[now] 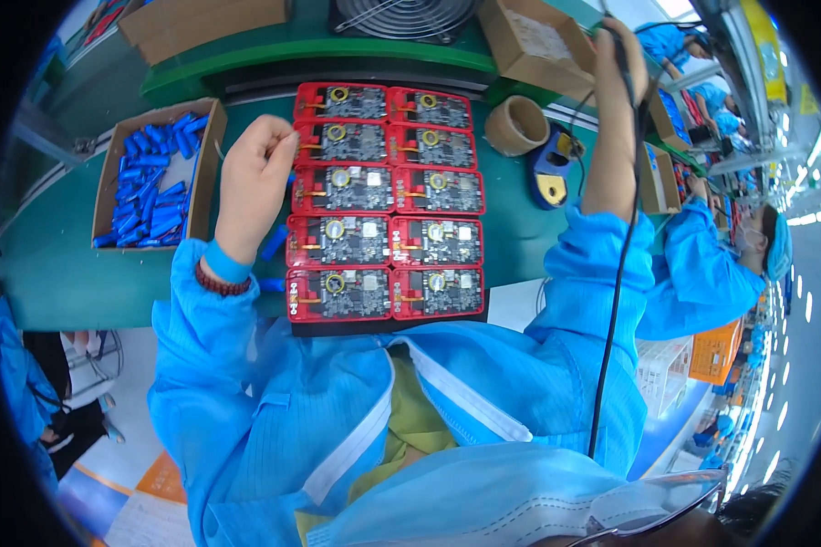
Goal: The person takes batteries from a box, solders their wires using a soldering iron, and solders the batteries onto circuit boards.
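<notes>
While your left hand (257, 178) hangs clenched beside two columns of red rectangular plastic cases (394, 193) holding dark circuit boards, your right hand (622, 56) curls well beyond them, to their right; I cannot tell whether it grips anything. Work on the boards seems in hand; moving next calls for minding the thin black cable (617, 292) crossing your right hand.

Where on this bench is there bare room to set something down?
Bare green bench shows below the carton, left of the left sleeve, and between the right column of red cases and the blue-yellow stand. Crowded: the middle, with blue cylinders and the left hand beside the cases.
</notes>
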`<state>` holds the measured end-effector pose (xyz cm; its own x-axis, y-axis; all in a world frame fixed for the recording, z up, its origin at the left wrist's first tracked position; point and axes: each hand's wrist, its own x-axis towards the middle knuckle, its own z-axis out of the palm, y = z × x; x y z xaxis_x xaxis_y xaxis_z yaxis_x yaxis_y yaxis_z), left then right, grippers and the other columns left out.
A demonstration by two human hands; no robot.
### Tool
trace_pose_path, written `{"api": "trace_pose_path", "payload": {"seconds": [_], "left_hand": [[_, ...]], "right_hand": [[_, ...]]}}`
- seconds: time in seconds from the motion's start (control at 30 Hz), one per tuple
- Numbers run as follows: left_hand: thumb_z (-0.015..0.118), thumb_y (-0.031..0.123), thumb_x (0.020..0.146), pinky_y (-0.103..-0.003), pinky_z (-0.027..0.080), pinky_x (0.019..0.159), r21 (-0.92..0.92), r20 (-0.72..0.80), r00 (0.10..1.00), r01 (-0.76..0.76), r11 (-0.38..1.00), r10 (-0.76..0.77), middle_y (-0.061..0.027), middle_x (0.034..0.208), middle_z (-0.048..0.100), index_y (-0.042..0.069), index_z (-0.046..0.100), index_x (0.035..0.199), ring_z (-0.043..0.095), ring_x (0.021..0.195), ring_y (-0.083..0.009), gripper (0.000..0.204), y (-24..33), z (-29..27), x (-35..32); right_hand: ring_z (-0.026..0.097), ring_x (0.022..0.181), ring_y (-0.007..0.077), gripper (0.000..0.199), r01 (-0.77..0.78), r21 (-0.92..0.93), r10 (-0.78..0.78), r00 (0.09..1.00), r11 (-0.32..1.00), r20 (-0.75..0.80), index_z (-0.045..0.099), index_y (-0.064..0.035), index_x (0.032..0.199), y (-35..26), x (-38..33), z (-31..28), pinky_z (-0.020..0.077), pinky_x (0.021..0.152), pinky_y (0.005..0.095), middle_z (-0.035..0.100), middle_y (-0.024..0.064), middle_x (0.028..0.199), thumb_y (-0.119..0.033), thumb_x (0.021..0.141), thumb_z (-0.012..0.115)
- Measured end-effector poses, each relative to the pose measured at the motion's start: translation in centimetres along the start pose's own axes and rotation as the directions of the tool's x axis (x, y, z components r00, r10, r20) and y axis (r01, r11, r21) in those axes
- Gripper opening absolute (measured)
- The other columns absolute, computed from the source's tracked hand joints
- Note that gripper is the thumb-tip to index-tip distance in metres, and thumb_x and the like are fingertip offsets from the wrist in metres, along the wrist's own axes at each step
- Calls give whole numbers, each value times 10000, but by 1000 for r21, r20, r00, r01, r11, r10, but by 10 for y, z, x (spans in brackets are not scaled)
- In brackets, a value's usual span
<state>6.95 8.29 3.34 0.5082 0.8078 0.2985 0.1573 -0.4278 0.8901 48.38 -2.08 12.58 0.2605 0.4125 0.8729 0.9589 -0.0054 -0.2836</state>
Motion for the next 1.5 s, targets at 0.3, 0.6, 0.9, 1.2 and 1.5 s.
{"api": "trace_pose_path", "payload": {"seconds": [0.3, 0.6, 0.9, 1.2, 1.5], "left_hand": [[561, 108, 865, -308, 419, 591, 231, 97, 990, -124, 965, 104, -96, 694, 540, 2, 551, 844, 520, 625, -191, 108, -47, 26, 46], [592, 78, 807, -394, 423, 647, 405, 135, 974, -221, 887, 181, -130, 721, 541, 6, 541, 789, 534, 724, -304, 90, -70, 33, 51], [562, 126, 819, -446, 439, 747, 432, 159, 981, -174, 885, 115, -139, 823, 592, 37, 573, 796, 541, 828, -350, 93, -75, 31, 51], [582, 54, 791, -407, 427, 687, 434, 96, 974, -228, 871, 207, -129, 742, 547, 11, 533, 776, 533, 761, -318, 67, -79, 35, 48], [582, 48, 786, -407, 424, 679, 435, 90, 971, -239, 868, 222, -127, 737, 545, 12, 531, 767, 529, 751, -314, 65, -79, 36, 48]], "right_hand": [[524, 624, 84, 246, -373, 700, 33, 894, 609, 447, 625, 32, 920, -135, -97, 11, 397, 547, 205, 595, 81, 779, -187, 922, 514], [586, 765, 151, 201, -561, 518, 61, 714, 646, 697, 636, -5, 899, -156, -127, 77, 462, 691, 277, 640, 74, 825, -181, 910, 540], [592, 746, 164, 196, -537, 515, 21, 705, 668, 709, 638, -25, 897, -157, -130, 87, 466, 683, 287, 639, 72, 809, -192, 914, 538], [592, 759, 169, 206, -529, 525, 7, 709, 666, 705, 640, -27, 905, -158, -133, 90, 466, 686, 292, 635, 76, 828, -206, 919, 540], [588, 743, 163, 204, -486, 518, -15, 719, 704, 695, 639, -18, 905, -158, -133, 89, 466, 678, 287, 635, 74, 826, -196, 917, 539]]}}
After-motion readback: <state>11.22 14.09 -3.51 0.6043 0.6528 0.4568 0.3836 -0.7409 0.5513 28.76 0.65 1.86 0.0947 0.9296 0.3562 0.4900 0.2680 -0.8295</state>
